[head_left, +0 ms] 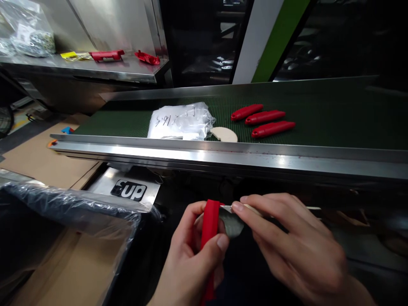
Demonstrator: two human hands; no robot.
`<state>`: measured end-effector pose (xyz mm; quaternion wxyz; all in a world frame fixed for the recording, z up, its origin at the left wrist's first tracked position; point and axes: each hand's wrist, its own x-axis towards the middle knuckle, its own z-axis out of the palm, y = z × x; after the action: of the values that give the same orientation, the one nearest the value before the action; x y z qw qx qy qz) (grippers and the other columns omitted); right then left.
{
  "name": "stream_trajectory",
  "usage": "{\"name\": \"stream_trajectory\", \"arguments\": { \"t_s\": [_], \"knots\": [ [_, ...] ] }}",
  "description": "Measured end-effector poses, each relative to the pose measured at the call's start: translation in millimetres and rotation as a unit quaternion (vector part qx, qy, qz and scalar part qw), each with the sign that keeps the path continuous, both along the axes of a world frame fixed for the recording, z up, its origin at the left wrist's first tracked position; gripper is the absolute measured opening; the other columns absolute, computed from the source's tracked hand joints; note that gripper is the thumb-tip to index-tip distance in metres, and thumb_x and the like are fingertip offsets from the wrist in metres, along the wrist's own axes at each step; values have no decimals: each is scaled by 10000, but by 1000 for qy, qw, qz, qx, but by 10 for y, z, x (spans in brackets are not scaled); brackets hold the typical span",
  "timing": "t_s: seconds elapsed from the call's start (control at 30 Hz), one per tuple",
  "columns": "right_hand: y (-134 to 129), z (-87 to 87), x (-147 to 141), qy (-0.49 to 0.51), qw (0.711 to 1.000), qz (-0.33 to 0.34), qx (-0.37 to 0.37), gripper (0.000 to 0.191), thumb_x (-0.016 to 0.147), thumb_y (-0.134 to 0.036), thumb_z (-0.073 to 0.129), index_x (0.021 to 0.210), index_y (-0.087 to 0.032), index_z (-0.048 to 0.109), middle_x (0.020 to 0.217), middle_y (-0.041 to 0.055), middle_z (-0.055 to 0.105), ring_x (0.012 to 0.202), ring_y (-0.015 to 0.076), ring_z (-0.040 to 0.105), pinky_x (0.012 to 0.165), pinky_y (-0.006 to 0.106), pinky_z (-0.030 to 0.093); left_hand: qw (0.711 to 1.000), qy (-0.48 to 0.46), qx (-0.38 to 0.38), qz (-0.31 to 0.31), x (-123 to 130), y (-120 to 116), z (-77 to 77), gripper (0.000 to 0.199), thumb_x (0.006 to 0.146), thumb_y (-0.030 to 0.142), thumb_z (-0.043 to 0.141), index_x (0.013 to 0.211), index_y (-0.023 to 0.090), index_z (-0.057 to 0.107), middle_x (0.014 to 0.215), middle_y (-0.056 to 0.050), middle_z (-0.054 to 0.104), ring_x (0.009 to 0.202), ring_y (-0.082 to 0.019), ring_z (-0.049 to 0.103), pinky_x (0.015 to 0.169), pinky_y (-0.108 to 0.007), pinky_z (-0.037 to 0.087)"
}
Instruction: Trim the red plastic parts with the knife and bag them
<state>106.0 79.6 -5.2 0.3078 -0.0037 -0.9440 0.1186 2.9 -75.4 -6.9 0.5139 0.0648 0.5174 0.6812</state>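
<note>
My L hand is closed round a red plastic part, approx. upright at 6 o'clock, thumb on its near side. My R hand grips a small knife in its fingertips, blade by the part's R edge nr. the top; can't tell if it's cutting. So I'd judge this pc. mid-work, not done. Three slim red parts lie on the green conveyor belt at 1 o'clock, two red pcs. on the counter at 11; finished or waiting, can't tell.
</note>
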Motion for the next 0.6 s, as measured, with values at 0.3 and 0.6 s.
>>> {"name": "stream_trajectory", "arguments": {
  "t_s": [0.3, 0.6],
  "knots": [
    [9, 29, 101, 5, 997, 9, -76, 375, 861, 16, 532, 1199, -100, 643, 1134, 113, 623, 1046, 171, 582, 874, 303, 489, 983, -123, 129, -50, 6, -51, -82, 204, 882, 308, 603, 1022, 239, 471, 877, 22, 583, 427, 4, 431, 394, -110, 369],
    [-90, 69, 75, -6, 999, 3, -47, 329, 888, -30, 518, 1160, -140, 666, 1080, 89, 659, 1009, 153, 591, 829, 267, 487, 969, -176, 162, -66, -13, -12, -22, 122, 949, 252, 471, 1068, 224, 481, 898, -3, 549, 471, -7, 442, 407, -103, 409]
  ]
}}
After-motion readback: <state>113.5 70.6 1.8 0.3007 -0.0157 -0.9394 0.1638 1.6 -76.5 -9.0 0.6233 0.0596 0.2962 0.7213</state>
